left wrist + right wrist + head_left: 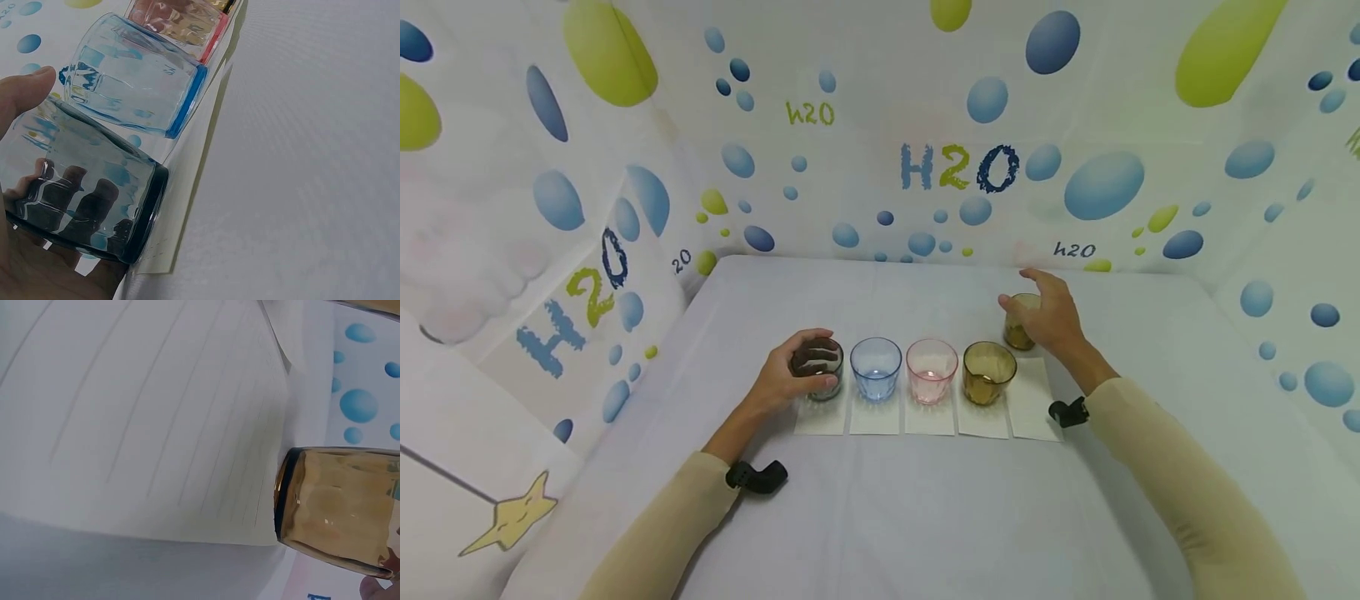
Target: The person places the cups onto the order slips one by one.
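A dark grey-tinted glass (817, 368) is gripped by the left hand (790, 375) at the left end of a row of tumblers — it stands upright on the leftmost of five pale cards, roughly midway between the counter's near and far edges. Its wall is faceted and see-through, and the fingers (81, 194) are seen through it. An amber glass (1019, 323) is held by the right hand (1051, 321) beyond the far edge of the rightmost card (1032, 398) — upright, nearer the counter's far edge. Its base is dark-rimmed, its body brownish-gold and transparent.
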`<move>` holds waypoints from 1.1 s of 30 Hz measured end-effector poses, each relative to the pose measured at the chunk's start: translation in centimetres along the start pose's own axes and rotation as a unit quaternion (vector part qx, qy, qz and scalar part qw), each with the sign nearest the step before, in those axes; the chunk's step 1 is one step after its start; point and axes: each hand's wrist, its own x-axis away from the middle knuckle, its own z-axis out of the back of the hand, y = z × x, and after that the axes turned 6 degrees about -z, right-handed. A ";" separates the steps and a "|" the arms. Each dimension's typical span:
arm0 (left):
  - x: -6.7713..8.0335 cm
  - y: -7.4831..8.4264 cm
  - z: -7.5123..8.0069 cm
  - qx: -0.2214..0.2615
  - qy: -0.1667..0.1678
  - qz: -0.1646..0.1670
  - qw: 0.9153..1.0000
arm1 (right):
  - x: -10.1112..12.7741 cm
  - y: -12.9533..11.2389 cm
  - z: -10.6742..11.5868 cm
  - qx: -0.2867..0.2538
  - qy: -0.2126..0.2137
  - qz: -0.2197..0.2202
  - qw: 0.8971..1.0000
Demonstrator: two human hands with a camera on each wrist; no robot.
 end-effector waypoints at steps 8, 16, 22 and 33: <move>0.4 -0.1 -0.1 -0.002 0.000 0.007 1.000 | 0.0 1.6 -1.3 0.018 0.008 -0.008 1.000; 0.3 -0.4 0.0 -0.002 -0.002 -0.007 1.000 | 0.6 0.8 -1.1 0.008 0.009 0.008 1.000; 0.1 -2.6 0.4 -0.006 0.004 -0.015 1.000 | 1.2 -0.6 -0.1 0.010 -0.010 0.006 1.000; 0.2 -0.1 0.0 0.002 0.000 0.000 1.000 | 2.5 -2.2 1.1 0.009 -0.037 -0.028 0.999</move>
